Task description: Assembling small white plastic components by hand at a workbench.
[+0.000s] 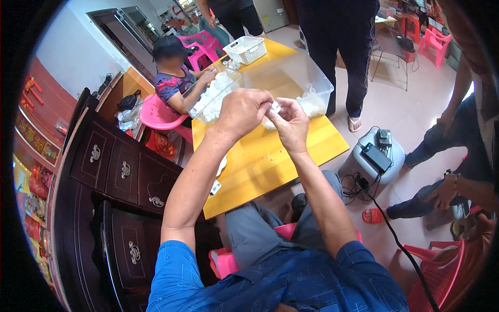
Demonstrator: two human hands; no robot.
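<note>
My left hand (242, 111) and my right hand (291, 124) meet above the yellow table (270, 156), and both pinch a small white piece (274, 108) between the fingertips. Just beyond them stands a clear plastic bin (291, 78) with several white pieces heaped at its right end. A second clear bin (215, 96), filled with white pieces, sits to its left.
A seated person in a dark cap (174, 73) works at the table's far left on a pink chair. A white basket (245, 49) stands at the far end. A dark wooden cabinet (119, 171) lies to my left. A grey stool holding devices (371, 161) and other people are on the right.
</note>
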